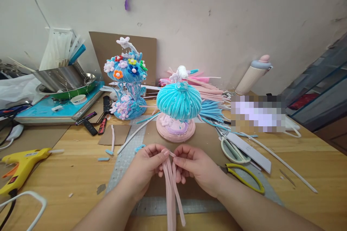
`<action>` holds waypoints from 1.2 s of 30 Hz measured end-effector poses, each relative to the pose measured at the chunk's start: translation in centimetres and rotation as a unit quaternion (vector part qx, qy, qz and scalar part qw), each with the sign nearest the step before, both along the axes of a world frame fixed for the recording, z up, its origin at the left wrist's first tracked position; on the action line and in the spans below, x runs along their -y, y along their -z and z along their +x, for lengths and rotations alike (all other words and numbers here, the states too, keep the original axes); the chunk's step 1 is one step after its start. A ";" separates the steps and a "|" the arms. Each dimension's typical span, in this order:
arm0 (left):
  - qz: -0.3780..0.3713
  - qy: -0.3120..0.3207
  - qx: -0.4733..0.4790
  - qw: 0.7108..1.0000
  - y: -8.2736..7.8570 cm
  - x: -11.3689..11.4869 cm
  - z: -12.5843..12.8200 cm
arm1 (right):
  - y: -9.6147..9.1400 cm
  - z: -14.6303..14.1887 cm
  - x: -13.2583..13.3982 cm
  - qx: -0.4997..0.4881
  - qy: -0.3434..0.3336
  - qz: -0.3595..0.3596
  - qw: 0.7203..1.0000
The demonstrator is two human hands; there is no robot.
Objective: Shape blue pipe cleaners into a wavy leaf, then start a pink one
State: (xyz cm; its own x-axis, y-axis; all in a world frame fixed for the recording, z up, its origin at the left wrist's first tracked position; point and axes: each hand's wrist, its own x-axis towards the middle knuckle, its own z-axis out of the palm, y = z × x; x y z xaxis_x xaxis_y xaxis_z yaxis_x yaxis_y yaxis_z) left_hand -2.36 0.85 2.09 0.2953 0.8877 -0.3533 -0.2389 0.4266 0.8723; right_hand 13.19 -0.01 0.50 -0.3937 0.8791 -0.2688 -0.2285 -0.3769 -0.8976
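Note:
Pale pink pipe cleaners (170, 195) hang in a bundle below my hands, at the near middle of the table. My left hand (153, 160) pinches the top of the bundle between thumb and fingers. Close beside it, my right hand (192, 164) grips the bent top end of one strand, whose tail slants down to the right. Just beyond my hands stands a turquoise pipe-cleaner jellyfish (179, 101) with a white piece on top, above a round pink base (176, 133). To its left is a blue pipe-cleaner jellyfish (126, 70) covered in colourful flowers.
A yellow glue gun (25, 164) lies at left, near a metal bowl (61, 77). Scissors (234, 149) and yellow-handled pliers (245, 177) lie right of my hands on the cutting mat (157, 204). Pink and blue pipe cleaners (211, 112) are piled behind. A bottle (252, 77) leans at the wall.

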 end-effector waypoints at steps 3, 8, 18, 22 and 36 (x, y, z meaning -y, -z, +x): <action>0.013 -0.004 -0.025 1.000 0.1 0.0 0.1 | -0.1 -0.1 0.1 -0.001 -0.011 -0.012 1.000; 0.013 0.002 -0.015 1.000 0.2 0.0 0.1 | -0.3 0.0 0.1 -0.056 -0.026 -0.040 0.997; -0.016 0.018 0.028 0.999 0.1 0.2 0.0 | -0.9 0.6 -0.1 -0.214 -0.090 -0.224 0.947; -0.032 0.035 0.039 0.998 0.3 0.2 0.1 | -0.5 0.7 -0.2 -0.223 -0.088 -0.232 0.943; -0.017 0.041 0.004 0.999 0.4 0.0 0.0 | 0.2 0.4 -0.2 -0.218 -0.111 -0.235 0.941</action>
State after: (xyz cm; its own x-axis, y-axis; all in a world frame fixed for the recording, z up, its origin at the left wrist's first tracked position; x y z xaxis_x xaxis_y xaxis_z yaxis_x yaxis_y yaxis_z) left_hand -2.35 0.83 1.66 0.3695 0.8479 -0.3801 -0.2078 0.4741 0.8556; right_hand 13.58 0.23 0.33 -0.7163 0.5864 -0.3782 -0.4053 -0.7908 -0.4586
